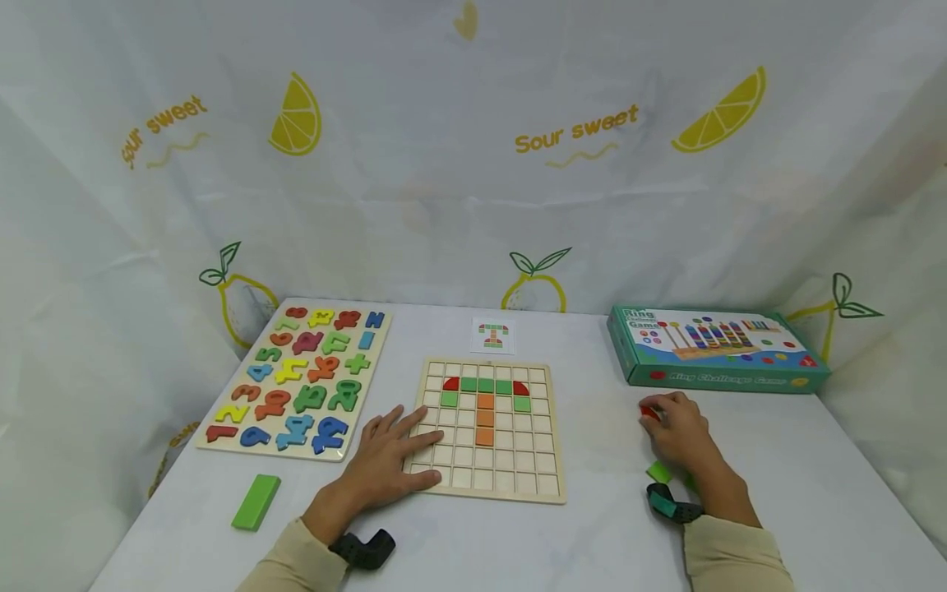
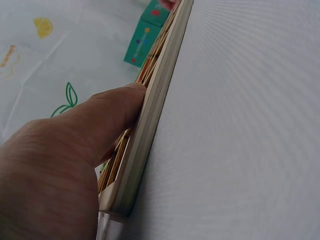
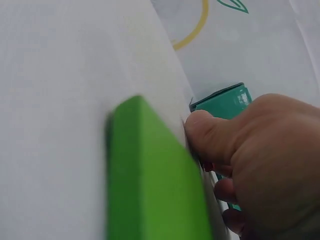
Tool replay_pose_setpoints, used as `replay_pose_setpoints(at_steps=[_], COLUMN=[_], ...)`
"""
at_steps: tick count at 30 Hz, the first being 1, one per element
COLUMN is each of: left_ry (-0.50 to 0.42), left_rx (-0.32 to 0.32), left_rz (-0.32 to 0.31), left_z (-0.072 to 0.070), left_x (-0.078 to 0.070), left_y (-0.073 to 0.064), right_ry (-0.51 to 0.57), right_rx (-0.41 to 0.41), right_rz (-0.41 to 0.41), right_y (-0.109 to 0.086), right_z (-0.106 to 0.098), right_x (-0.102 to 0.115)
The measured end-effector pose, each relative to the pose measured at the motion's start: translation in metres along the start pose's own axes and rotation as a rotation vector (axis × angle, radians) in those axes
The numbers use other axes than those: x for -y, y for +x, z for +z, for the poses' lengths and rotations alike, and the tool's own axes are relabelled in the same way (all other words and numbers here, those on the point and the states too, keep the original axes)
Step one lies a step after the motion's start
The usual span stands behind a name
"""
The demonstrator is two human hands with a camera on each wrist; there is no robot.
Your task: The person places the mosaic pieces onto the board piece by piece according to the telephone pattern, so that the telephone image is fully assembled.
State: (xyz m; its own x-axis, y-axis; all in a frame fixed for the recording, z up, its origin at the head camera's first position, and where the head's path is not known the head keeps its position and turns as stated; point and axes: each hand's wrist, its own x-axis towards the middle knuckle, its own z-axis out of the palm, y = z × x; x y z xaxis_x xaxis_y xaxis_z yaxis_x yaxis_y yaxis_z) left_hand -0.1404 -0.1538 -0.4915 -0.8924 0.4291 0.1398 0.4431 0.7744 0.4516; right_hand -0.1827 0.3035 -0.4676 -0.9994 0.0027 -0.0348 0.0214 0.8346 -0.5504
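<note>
The left hand [image 1: 386, 459] lay spread on the board [image 1: 505, 480] (probably to steady it); right of the board, the right hand [image 1: 681, 432] pinched a red piece [image 1: 649, 412], seemingly for control.

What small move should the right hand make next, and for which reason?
Probably the right hand should carry the red piece it pinches to the board and set it near the foot of the orange column. The small card seems to show red there, while the board has red only at the ends of its top colored row. The left hand rests on the board.
</note>
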Motion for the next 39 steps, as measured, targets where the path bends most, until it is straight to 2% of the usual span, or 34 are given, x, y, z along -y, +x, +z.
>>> replay_pose_setpoints(at_steps=[4, 7, 11, 16, 20, 23, 25, 32, 39], left_ry=[-0.003, -0.005, 0.002, 0.001, -0.008, -0.009, -0.01, -0.01, -0.003], left_rx=[0.001, 0.004, 0.004, 0.0, -0.003, 0.002, 0.01, 0.019, 0.013], left_rz=[0.002, 0.004, 0.004, 0.004, 0.002, -0.003, -0.012, -0.022, -0.014], left_z=[0.0, 0.0, -0.001, -0.002, -0.002, -0.001, 0.0, 0.0, 0.001], left_x=[0.001, 0.001, 0.0, 0.0, 0.0, 0.0, 0.0, 0.0, 0.001], left_y=[0.0, 0.0, 0.0, 0.0, 0.0, 0.0, -0.001, -0.001, 0.0], right_ry=[0.003, 0.01, 0.019, 0.052, 0.068, 0.104, 0.129, 0.169, 0.241], right_rx=[-0.043, -0.134, -0.259, -0.335, -0.399, -0.394, -0.376, -0.295, -0.226], right_rz=[-0.018, -0.081, -0.202, -0.361, -0.535, -0.614, -0.626, -0.629, -0.58], right_y=[-0.003, -0.007, -0.015, -0.027, -0.031, -0.033, -0.035, -0.037, -0.031], right_z=[-0.002, -0.006, -0.014, -0.02, -0.012, -0.003, 0.004, 0.028, 0.064], right_x=[0.003, 0.011, 0.031, 0.065, 0.088, 0.102, 0.111, 0.144, 0.156])
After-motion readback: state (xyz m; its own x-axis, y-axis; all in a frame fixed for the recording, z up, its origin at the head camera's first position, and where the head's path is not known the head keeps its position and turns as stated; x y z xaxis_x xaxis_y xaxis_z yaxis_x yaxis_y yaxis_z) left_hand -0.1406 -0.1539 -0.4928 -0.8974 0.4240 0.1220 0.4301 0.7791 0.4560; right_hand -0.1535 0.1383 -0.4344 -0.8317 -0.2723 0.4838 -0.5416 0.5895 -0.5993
